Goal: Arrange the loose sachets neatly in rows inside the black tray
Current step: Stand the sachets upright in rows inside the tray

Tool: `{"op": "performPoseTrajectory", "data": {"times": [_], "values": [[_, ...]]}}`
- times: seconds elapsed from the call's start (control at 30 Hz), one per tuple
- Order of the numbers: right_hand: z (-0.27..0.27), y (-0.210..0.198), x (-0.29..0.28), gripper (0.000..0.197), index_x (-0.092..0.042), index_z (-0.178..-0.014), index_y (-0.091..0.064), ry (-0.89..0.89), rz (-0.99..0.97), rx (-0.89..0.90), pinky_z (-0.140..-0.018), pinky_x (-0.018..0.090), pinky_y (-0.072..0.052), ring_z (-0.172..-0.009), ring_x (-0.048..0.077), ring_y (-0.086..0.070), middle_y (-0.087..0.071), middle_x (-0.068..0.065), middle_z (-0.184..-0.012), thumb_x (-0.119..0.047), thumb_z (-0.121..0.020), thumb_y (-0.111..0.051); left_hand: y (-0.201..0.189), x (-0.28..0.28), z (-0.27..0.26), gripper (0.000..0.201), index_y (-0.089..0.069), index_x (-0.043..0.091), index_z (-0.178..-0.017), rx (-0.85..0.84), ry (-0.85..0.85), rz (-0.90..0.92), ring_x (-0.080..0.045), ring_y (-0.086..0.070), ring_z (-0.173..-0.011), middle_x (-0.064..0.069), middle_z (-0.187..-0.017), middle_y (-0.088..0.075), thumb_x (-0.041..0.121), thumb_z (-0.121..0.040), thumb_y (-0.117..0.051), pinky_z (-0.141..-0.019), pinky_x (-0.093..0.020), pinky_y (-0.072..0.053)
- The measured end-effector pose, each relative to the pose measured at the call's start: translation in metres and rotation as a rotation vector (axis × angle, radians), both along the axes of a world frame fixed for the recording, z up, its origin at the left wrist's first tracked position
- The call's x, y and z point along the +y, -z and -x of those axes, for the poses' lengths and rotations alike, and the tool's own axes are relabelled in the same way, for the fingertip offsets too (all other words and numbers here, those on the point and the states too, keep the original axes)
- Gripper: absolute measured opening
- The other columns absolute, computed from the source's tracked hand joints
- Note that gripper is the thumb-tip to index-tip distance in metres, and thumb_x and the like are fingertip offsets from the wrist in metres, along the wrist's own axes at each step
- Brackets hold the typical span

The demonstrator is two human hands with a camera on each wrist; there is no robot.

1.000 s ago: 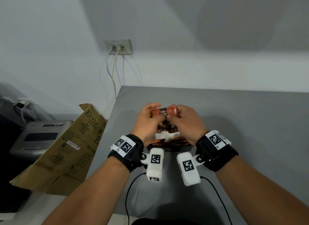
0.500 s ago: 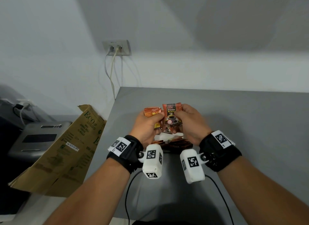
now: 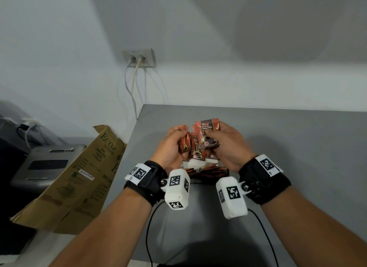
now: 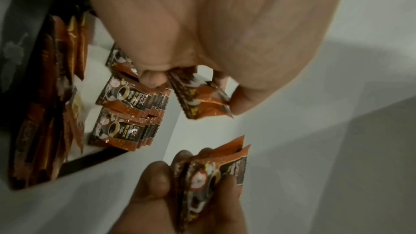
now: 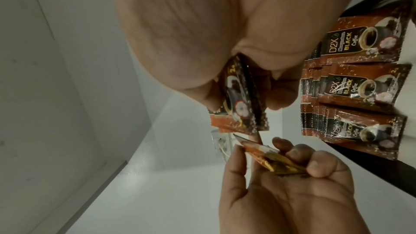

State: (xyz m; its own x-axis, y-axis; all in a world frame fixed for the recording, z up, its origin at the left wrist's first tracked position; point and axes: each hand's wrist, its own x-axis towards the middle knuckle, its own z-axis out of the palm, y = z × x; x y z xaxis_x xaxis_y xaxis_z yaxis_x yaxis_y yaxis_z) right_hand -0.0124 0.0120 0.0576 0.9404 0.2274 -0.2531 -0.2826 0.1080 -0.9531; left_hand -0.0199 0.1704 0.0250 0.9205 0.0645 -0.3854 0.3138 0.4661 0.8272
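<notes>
3 sachet stacks (image 5: 360,86) fill black tray (image 4: 24,29); both hands (image 3: 228,145) grip more.

surface: grey table (image 3: 297,147) | on it: black tray (image 4: 24,29) w/ sachet rows (image 5: 360,86), near front edge

I see glossy foil sachets (image 5: 358,84), a smooth black tray (image 4: 24,24), a matt grey table (image 3: 297,147), and brown cardboard (image 3: 79,177).
</notes>
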Motion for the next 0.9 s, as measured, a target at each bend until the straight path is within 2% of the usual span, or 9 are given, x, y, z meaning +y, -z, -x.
{"op": "performPoseTrajectory", "data": {"times": [0.1,0.2,0.27,0.33,0.47,0.6,0.73,0.83,0.9], "values": [[0.001,0.002,0.002,0.02,-0.014,-0.107,-0.067,0.003,-0.011,0.015,-0.048,0.027,-0.048,-0.068,0.017,-0.065,-0.071,0.011,-0.093,-0.006,-0.101,-0.05,0.003,-0.002,-0.001,0.016,-0.054,0.019,-0.108,-0.03,-0.014,-0.076,-0.017,-0.054,-0.062,-0.004,-0.082,-0.065,0.008,-0.101,-0.045,-0.046,-0.024,-0.034],[0.001,0.003,0.003,0.019,-0.012,-0.109,-0.067,0.017,-0.031,0.054,-0.048,0.026,-0.049,-0.067,0.018,-0.066,-0.072,0.011,-0.092,-0.007,-0.1,-0.051,0.003,-0.002,0.002,0.02,-0.053,0.018,-0.108,-0.056,-0.027,-0.148,-0.021,-0.056,-0.059,-0.01,-0.079,-0.065,0.001,-0.098,-0.05,-0.047,-0.027,-0.044],[0.002,0.003,0.003,0.018,-0.01,-0.111,-0.066,0.03,-0.021,0.071,-0.052,0.03,-0.049,-0.071,0.021,-0.066,-0.073,0.015,-0.093,-0.008,-0.101,-0.051,0.005,0.0,0.003,0.026,-0.055,0.018,-0.107,-0.09,-0.045,-0.195,-0.025,-0.063,-0.062,-0.014,-0.082,-0.067,-0.005,-0.094,-0.055,-0.054,-0.033,-0.053],[0.001,0.004,0.001,0.018,-0.006,-0.111,-0.065,0.06,-0.051,0.104,-0.057,0.035,-0.048,-0.075,0.025,-0.064,-0.072,0.018,-0.097,-0.009,-0.1,-0.052,0.008,0.003,0.003,0.03,-0.058,0.02,-0.103,-0.124,-0.071,-0.262,-0.027,-0.062,-0.064,-0.016,-0.088,-0.067,-0.006,-0.09,-0.062,-0.061,-0.038,-0.052],[-0.001,0.005,-0.002,0.02,0.0,-0.11,-0.067,0.06,-0.107,0.142,-0.075,0.045,-0.05,-0.085,0.032,-0.064,-0.072,0.019,-0.098,-0.009,-0.099,-0.053,0.007,0.005,0.005,0.028,-0.055,0.018,-0.104,-0.164,-0.111,-0.331,-0.021,-0.061,-0.056,-0.011,-0.083,-0.069,-0.004,-0.09,-0.065,-0.052,-0.032,-0.051],[0.005,0.004,0.007,0.02,-0.011,-0.102,-0.064,-0.018,-0.007,0.057,-0.077,0.039,-0.057,-0.079,0.019,-0.071,-0.075,0.008,-0.089,-0.001,-0.1,-0.048,0.005,-0.004,0.007,0.024,-0.052,0.018,-0.101,-0.196,-0.075,-0.263,-0.027,-0.066,-0.064,-0.018,-0.089,-0.07,-0.001,-0.093,-0.063,-0.054,-0.034,-0.055],[0.001,0.009,0.001,0.02,-0.009,-0.102,-0.065,0.075,-0.018,0.068,-0.08,0.04,-0.054,-0.079,0.024,-0.069,-0.073,0.008,-0.085,0.001,-0.098,-0.047,0.004,0.004,0.006,0.014,-0.055,0.017,-0.105,-0.098,-0.107,-0.171,-0.02,-0.065,-0.065,-0.007,-0.083,-0.069,0.005,-0.098,-0.053,-0.055,-0.032,-0.053],[-0.001,0.013,-0.007,0.02,0.0,-0.104,-0.064,0.11,-0.151,0.167,-0.085,0.049,-0.047,-0.086,0.033,-0.064,-0.07,0.018,-0.094,0.002,-0.095,-0.046,0.005,0.016,0.005,0.037,-0.058,0.013,-0.117,-0.036,-0.122,-0.145,-0.02,-0.062,-0.068,-0.012,-0.098,-0.064,-0.007,-0.091,-0.042,-0.059,-0.034,-0.052],[0.001,0.012,-0.004,0.023,0.005,-0.109,-0.062,0.061,-0.222,0.162,-0.089,0.05,-0.051,-0.091,0.035,-0.066,-0.068,0.024,-0.103,0.004,-0.095,-0.043,0.004,0.015,0.006,0.044,-0.055,0.014,-0.125,-0.039,-0.121,-0.207,-0.022,-0.067,-0.07,-0.019,-0.106,-0.065,-0.011,-0.09,-0.051,-0.06,-0.036,-0.057]]}}
